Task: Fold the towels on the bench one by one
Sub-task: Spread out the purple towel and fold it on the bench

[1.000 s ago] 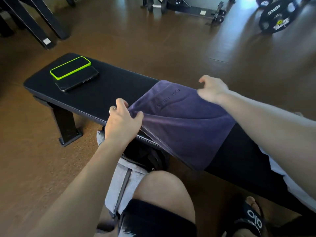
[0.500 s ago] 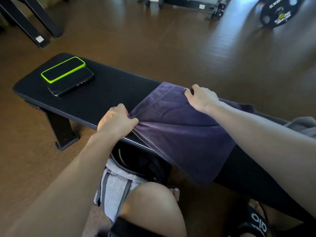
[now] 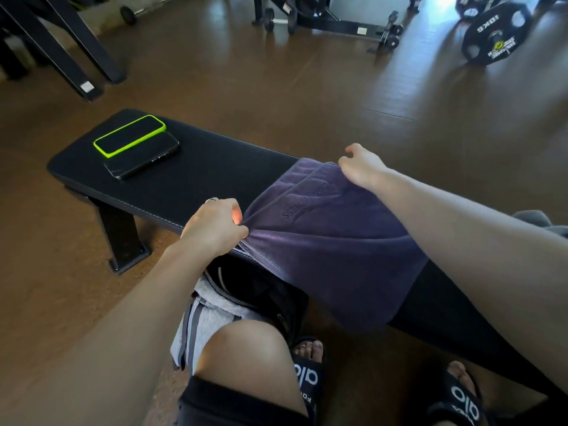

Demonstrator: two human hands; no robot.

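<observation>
A dark purple towel [image 3: 332, 241] lies across the black bench [image 3: 215, 173], and its near part hangs over the front edge. My left hand [image 3: 215, 226] pinches the towel's near left corner at the bench's front edge. At the towel's far edge my right hand [image 3: 361, 167] holds the cloth with curled fingers, and a small ridge of cloth lies just left of it. A grey towel [image 3: 541, 224] shows partly at the right, behind my right forearm.
Two phones, one in a green case [image 3: 130, 135] and one black [image 3: 143, 156], lie on the bench's left end. A grey and black bag [image 3: 227, 305] sits on the floor under the bench by my knee. A weight plate [image 3: 498, 35] and rack legs [image 3: 76, 56] stand farther off.
My right hand moved back a little toward the towel's far edge and its fingers lifted. A ridge has formed in the cloth there. My left hand keeps its pinch on the near corner.
</observation>
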